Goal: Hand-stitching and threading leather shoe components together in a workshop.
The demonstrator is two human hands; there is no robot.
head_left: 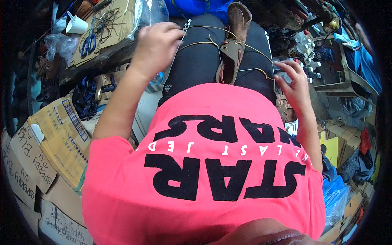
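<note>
A brown leather shoe (231,61) with eyelets and a dark opening rests between my thighs, its other end pointing away from me. Thin tan laces (206,27) spread from it to both sides, along with a pale thread. My left hand (157,49) is raised over my left thigh, fingers curled and somewhat blurred, close to the lace on that side. Whatever its fingertips hold is too small to make out. Beside my right thigh, my right hand (295,83) has thumb and fingers bent together at the outer end of the tan lace.
At the left stands a low bench with cardboard (122,16), blue-handled scissors (88,45), loose cords and a white cup (76,24). Cardboard boxes (61,139) crowd my left side. Several small white bottles (304,45) and a wooden frame (347,85) are at the right.
</note>
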